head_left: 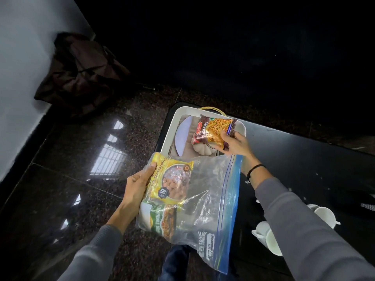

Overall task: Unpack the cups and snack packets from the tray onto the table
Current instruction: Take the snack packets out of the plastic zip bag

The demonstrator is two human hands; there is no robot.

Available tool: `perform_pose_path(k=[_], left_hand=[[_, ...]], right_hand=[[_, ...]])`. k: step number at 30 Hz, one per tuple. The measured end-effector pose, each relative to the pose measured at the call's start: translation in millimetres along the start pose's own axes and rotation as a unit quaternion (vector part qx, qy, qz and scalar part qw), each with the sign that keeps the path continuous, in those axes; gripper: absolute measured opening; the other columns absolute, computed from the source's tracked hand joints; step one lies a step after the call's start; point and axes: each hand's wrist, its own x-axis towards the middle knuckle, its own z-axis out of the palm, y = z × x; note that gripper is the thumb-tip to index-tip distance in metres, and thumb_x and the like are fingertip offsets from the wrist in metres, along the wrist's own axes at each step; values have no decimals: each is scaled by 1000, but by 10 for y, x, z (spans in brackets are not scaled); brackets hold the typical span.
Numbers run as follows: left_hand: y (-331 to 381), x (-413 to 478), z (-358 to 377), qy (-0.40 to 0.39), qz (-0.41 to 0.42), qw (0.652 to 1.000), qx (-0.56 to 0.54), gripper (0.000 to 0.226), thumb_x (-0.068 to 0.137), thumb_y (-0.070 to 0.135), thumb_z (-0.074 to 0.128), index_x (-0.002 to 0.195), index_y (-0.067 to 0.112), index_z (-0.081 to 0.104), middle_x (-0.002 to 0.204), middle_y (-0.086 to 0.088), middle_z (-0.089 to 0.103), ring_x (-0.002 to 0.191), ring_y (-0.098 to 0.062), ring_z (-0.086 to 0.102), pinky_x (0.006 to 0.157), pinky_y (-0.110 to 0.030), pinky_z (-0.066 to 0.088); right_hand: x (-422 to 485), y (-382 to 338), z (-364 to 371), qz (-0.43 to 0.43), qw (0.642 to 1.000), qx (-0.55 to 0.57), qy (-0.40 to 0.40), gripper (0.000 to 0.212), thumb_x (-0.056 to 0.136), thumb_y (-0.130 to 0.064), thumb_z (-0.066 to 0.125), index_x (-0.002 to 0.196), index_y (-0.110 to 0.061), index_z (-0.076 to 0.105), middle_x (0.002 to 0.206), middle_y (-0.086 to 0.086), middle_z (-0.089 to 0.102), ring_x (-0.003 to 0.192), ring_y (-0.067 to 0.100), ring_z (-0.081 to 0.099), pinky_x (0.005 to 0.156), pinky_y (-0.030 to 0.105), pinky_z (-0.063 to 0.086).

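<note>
My left hand (136,186) grips a clear zip bag (205,201) with a blue seal strip. Inside it lie a yellow snack packet (168,183) and a green one (160,222). My right hand (235,144) holds a red and yellow snack packet (213,129) above the white tray (172,126) at the table's far left corner. In the tray lie a round white plate (182,136) and a small white pumpkin-shaped piece (200,150). Two white cups (324,216) (269,238) sit on the black table (304,159) under my right forearm.
A dark brown bag (81,72) slumps against the white wall (18,78) on the polished granite floor (81,169). The table's left edge runs just past the tray. My knee in blue jeans (174,262) shows below the zip bag.
</note>
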Motion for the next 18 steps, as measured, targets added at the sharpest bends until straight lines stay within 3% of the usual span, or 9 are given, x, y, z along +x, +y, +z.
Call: perform_pose_path(k=[2, 4, 7, 9, 14, 18], left_hand=[[-2, 16, 52, 9, 7, 1000, -3, 44, 89, 37, 76, 51, 21, 59, 57, -4, 66, 49, -19, 62, 50, -28, 55], [0, 29, 106, 21, 16, 1000, -5, 44, 90, 36, 75, 51, 22, 58, 57, -3, 66, 50, -18, 63, 50, -28, 55], [0, 38, 192, 30, 30, 999, -8, 48, 92, 36, 74, 46, 26, 60, 54, 0, 67, 48, -15, 64, 49, -26, 56], [15, 42, 244, 37, 36, 999, -14, 50, 92, 35, 73, 44, 26, 61, 52, 2, 66, 46, -12, 63, 47, -25, 54], [64, 28, 350, 53, 38, 998, -18, 44, 92, 35, 73, 50, 25, 70, 56, 0, 71, 48, -13, 68, 46, -25, 56], [60, 34, 410, 60, 44, 997, -14, 42, 93, 34, 72, 53, 22, 67, 54, 1, 69, 46, -12, 66, 43, -24, 54]], right_hand=[[-24, 68, -99, -49, 992, -94, 62, 17, 96, -24, 71, 101, -9, 67, 113, 15, 74, 97, 26, 71, 97, 50, 57], [-61, 104, -220, -77, 988, -106, 87, 16, 93, -24, 74, 99, -10, 70, 96, 8, 73, 92, 27, 69, 96, 47, 56], [-118, 131, -375, -92, 990, -68, 83, 5, 91, -10, 72, 91, -14, 75, 91, 3, 74, 95, 28, 69, 84, 36, 59], [-211, 143, -427, -110, 984, -81, 114, 14, 92, -10, 68, 86, -21, 76, 85, 0, 73, 84, 20, 67, 70, 26, 55], [-598, 125, -514, -161, 978, -33, 130, 7, 85, -18, 71, 86, -15, 78, 78, 5, 70, 75, 18, 60, 69, 27, 51], [-927, 191, -509, -210, 973, -47, 85, 9, 87, -16, 68, 85, -17, 77, 79, -2, 78, 73, 11, 72, 62, 21, 56]])
